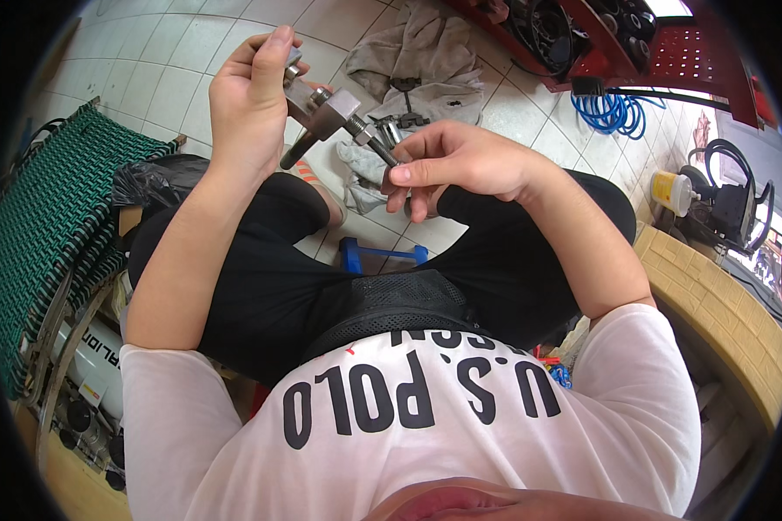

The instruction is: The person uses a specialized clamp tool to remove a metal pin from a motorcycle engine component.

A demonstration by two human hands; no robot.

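My left hand [250, 91] is raised above my left knee and grips a grey metal tool body [323, 108] with a block-shaped head. A threaded bolt with a nut [369, 139] sticks out of that block toward the right. My right hand [456, 165] is closed around the far end of this bolt, fingertips pinching it. Both hands hold the one assembly over my lap, with the tiled floor beneath.
A grey rag [426, 61] with small metal parts lies on the tiled floor ahead. A blue plastic stool [382, 254] shows between my legs. A green woven cot [48, 217] stands left. A coiled blue air hose [615, 113] and red machine [669, 43] sit upper right.
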